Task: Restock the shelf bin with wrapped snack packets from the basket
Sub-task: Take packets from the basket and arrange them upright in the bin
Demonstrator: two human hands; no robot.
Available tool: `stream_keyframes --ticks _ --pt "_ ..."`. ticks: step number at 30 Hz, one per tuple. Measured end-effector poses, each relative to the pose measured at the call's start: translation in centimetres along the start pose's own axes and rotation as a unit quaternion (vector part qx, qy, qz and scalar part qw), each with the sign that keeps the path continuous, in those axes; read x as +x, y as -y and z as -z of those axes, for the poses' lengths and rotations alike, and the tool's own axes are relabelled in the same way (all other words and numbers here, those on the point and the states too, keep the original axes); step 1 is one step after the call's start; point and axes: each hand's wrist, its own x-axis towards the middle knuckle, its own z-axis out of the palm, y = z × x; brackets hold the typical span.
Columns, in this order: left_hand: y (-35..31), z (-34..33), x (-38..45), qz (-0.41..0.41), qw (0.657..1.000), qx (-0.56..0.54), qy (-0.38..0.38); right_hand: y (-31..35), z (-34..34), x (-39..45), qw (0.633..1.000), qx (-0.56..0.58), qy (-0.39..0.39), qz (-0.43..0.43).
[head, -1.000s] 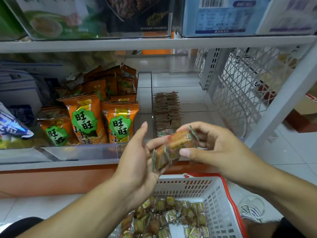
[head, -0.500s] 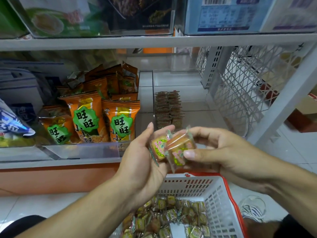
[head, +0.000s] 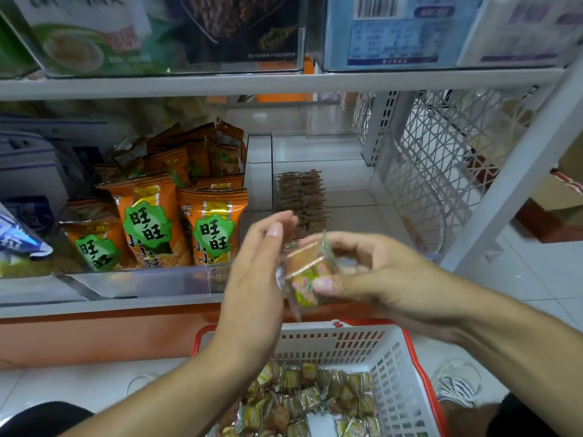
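My right hand (head: 375, 275) pinches a small stack of clear-wrapped snack packets (head: 307, 272) between thumb and fingers, just above the basket's far rim. My left hand (head: 255, 279) stands edge-on beside the stack with straight fingers, its palm against the packets' left side. Behind the hands, the clear shelf bin (head: 318, 152) holds a row of the same brown packets (head: 301, 197) standing along its left wall. The white basket with a red rim (head: 407, 373) below holds several loose packets (head: 312, 402).
Orange snack bags (head: 151, 222) fill the neighbouring clear bin on the left. A white mesh panel (head: 441, 171) and a slanted shelf post (head: 511, 184) close off the right side. The upper shelf edge (head: 284, 83) hangs overhead. A shoe (head: 457, 383) rests on the tiled floor.
The two packets that were fanned apart between my hands are now pressed together in my right hand. My left hand has opened flat against them.
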Motion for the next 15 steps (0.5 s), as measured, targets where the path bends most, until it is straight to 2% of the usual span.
stream_keyframes --ticks 1,2,4,5,8,11,13,15 --pt "0.0 0.2 0.3 -0.03 0.999 0.029 -0.022 0.6 0.7 0.4 0.995 -0.078 -0.052 0.031" --pt "0.1 0.4 0.6 -0.043 0.997 0.045 -0.036 1.1 1.6 1.0 0.974 -0.178 -0.122 0.062" --pt "0.6 0.6 1.0 -0.04 0.995 0.086 -0.04 2.0 3.5 2.2 0.907 -0.335 -0.236 0.095" --pt "0.8 0.6 1.2 -0.029 0.993 0.107 -0.035 2.3 4.3 2.9 0.882 -0.382 -0.258 0.096" --pt "1.6 0.3 1.8 0.01 0.988 0.148 -0.032 1.7 6.3 5.4 0.849 -0.471 -0.236 0.033" --pt "2.2 0.2 2.2 0.046 0.984 0.17 -0.033 -0.3 6.9 8.3 0.814 -0.557 -0.159 -0.051" --pt "2.5 0.2 2.4 0.065 0.98 0.185 -0.033 -1.4 6.7 9.9 0.794 -0.588 -0.14 -0.073" --pt "2.7 0.3 2.5 0.075 0.979 0.188 -0.03 -2.0 6.4 11.0 0.791 -0.589 -0.152 -0.068"
